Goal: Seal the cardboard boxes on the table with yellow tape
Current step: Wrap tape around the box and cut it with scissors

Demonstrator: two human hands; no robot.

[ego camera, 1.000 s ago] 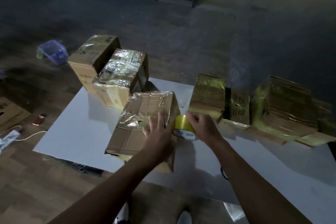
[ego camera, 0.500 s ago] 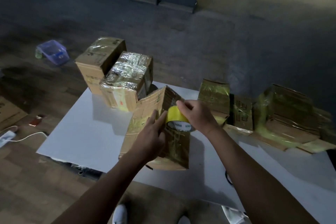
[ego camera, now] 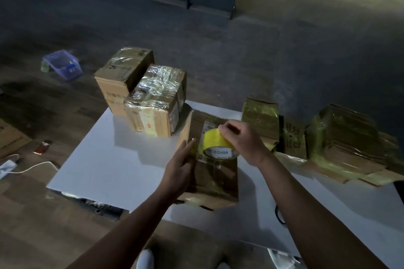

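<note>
The yellow tape roll [ego camera: 215, 143] is gripped in the curled right hand [ego camera: 242, 142] on top of the cardboard box [ego camera: 216, 181], whose long axis runs away from the person at mid-table [ego camera: 105, 159], its left side pressed by the straight-fingered left hand [ego camera: 179, 168].

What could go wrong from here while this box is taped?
1. The left hand only lies flat against the side of the cardboard box, so pulling the yellow tape roll, held by the right hand, may shift the box.
2. The box stands close to the near edge of the white table; a strong pull might slide it off.
</note>
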